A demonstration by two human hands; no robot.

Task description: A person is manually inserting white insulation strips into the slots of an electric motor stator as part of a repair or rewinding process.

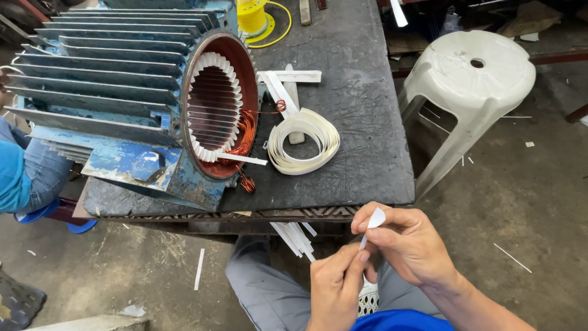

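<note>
I see both hands pinch one white paper strip [371,228]: my right hand [409,245] fingers grasp its top, my left hand [335,283] fingers its bottom. Beyond the fingers, a blue motor stator [141,92] lies on the surface [361,122].

Stool [471,79] right of table [361,153] bearing motor [135,104].
</note>
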